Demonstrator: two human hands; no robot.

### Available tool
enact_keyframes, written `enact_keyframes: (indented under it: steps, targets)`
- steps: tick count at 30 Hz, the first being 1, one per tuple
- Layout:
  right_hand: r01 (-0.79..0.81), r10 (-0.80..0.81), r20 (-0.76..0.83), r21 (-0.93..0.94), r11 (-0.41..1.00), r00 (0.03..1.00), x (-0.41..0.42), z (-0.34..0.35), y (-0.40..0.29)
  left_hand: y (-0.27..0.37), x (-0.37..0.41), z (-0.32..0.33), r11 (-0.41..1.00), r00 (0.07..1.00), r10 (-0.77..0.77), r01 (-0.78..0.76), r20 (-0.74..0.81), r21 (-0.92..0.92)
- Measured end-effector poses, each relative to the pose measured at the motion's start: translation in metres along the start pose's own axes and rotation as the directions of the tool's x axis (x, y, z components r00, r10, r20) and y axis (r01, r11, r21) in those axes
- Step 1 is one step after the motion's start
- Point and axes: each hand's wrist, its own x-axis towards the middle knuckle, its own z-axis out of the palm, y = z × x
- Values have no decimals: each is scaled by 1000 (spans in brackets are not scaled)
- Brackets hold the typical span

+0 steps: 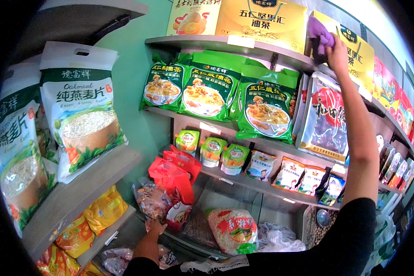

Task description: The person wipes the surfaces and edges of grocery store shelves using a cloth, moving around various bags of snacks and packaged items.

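Observation:
My right hand point(336, 51) is raised to the top shelf, gripping a bunched purple cloth point(320, 30). The cloth lies against the left side of a gold gift box point(360, 65) with a cord handle. Another gold box point(262, 24) stands to its left, across a narrow gap. Low down, my left hand point(156, 226) is at the lower end of a clear plastic bag of brown dried food point(152, 200). Whether its fingers grip the bag or only rest there is hard to see. Red gift boxes point(174, 177) stand right beside that bag.
Green food bags point(207, 89) line the middle shelf, next to a silver bag point(326, 117) under my right forearm. Small pouches point(212, 151) stand on the shelf below. Oatmeal bags point(86, 117) fill the left shelf. A clear sack point(233, 229) lies over the lower bins.

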Motion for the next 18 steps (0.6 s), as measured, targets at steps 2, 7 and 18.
enact_keyframes:
  steps: [2, 7, 18]
  targets:
    - [-113, 122, 113, -86, 990, 986, 10, 27, 28, 2, 19, 7, 998, 999, -41, 40, 29, 51]
    - [-40, 248, 689, -303, 952, 681, 7, 131, 33, 13, 7, 16, 983, 995, -2, 22, -103, 185]
    - [87, -167, 828, 143, 986, 535, 69, 262, -165, 9, 11, 6, 983, 1000, 22, -24, 10, 182]
